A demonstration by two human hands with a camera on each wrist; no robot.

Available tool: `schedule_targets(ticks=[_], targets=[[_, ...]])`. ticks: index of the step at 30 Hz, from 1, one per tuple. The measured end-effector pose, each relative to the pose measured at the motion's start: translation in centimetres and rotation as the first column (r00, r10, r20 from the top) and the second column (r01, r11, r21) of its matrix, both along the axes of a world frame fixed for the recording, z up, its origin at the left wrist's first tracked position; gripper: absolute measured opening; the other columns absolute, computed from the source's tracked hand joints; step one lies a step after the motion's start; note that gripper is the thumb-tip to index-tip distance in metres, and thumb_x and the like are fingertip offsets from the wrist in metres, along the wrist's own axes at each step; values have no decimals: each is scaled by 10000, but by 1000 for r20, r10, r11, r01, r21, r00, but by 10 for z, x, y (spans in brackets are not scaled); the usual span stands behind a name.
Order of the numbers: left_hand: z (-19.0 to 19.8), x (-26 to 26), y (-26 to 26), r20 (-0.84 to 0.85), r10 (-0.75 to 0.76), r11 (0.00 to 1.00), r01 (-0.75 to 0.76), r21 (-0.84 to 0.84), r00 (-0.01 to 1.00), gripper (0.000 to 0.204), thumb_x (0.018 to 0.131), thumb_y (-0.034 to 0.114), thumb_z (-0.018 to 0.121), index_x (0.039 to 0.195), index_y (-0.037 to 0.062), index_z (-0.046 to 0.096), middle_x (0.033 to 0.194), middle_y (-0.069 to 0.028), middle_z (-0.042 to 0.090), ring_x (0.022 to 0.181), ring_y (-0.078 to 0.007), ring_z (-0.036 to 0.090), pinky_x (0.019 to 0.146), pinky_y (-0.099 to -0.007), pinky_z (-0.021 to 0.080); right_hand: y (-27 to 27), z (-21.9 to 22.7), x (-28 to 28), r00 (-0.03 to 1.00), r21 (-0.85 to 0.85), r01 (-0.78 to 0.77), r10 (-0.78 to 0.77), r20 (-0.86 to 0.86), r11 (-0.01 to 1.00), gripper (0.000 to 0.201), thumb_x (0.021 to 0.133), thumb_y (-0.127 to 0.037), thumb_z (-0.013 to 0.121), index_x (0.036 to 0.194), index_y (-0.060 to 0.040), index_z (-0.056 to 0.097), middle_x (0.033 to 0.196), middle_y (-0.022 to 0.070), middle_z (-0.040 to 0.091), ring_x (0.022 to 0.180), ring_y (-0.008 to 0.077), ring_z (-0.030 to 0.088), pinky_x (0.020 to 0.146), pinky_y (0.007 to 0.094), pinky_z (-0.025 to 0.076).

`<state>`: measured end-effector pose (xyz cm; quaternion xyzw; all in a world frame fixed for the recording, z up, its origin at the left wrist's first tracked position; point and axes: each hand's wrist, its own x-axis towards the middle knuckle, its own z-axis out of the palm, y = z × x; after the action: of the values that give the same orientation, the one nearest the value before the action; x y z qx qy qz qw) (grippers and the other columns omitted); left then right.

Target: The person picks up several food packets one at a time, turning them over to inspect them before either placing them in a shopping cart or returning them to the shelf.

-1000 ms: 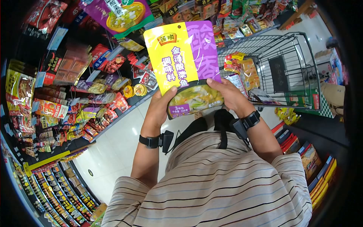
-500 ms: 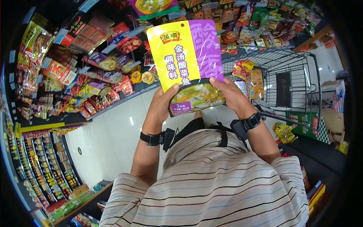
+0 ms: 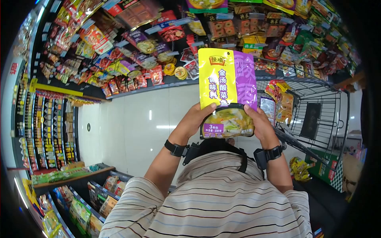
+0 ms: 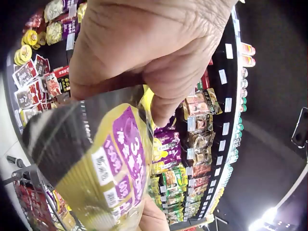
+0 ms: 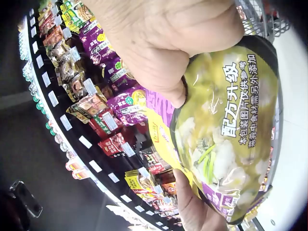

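A yellow and purple seasoning packet (image 3: 218, 87), with a picture of fish soup on its lower part, is held upright in front of the body, front face toward the head camera. My left hand (image 3: 194, 121) grips its lower left edge, thumb on the front. At the opposite edge my right hand (image 3: 264, 125) pinches it the same way; the fingers behind are hidden in the head view. In the left wrist view the packet's glossy bottom (image 4: 106, 159) bulges below the left hand (image 4: 144, 43). The right wrist view shows the soup picture (image 5: 221, 125) beside the right thumb.
A wire shopping cart (image 3: 329, 115) stands at the right with several packets (image 3: 285, 107) inside. Shelves of hanging packets (image 3: 139, 43) run along the far side. Bottle-like goods fill a left rack (image 3: 47, 131). A low shelf with bags (image 3: 81, 214) is at the near left; pale tiled floor (image 3: 131, 127) lies between.
The head view has turned, so shelves and cart appear shifted right. The packet and both hands now appear lower and further right in it. Both hands keep their hold.
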<state>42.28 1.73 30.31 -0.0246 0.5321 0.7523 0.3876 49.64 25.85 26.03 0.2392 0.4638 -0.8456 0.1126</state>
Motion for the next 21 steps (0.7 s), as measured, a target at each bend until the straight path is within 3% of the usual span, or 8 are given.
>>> schedule_targets(ticks=[4,11,15,21], targets=[[3,16,-21,-17,127,992,-128,-7,992,419,995,244,597,1313,-19,525,1227,-113,641,1072,-170,634,940,-315,516,-22,-7,3,999,-24,-40,40,-30,999,373,953,-269,671,1211,-10,598,1127,68,663,1008,139,638,877,283,511],[-10,32,-75,9,266,963,-266,-38,964,399,1008,252,574,1300,-17,537,1216,-97,647,1074,-157,626,933,-305,506,-62,0,-8,963,-129,-269,264,-56,954,333,941,-231,682,1176,-4,616,1093,61,673,985,137,646,854,285,528],[-14,36,-105,14,315,949,-315,-8,949,415,998,268,594,1294,-18,544,1198,-96,655,1068,-167,629,934,-314,508,-95,22,-18,967,4,-254,253,10,967,327,924,-198,703,1172,-1,625,1093,60,676,994,140,645,861,281,526],[-24,25,-176,65,329,944,-331,17,942,417,986,292,615,1278,-2,571,1207,-99,655,1069,-163,630,927,-305,506,-163,1,-50,924,-19,-374,371,-88,927,336,932,-186,689,1211,-9,622,1128,60,676,989,133,633,887,282,504]])
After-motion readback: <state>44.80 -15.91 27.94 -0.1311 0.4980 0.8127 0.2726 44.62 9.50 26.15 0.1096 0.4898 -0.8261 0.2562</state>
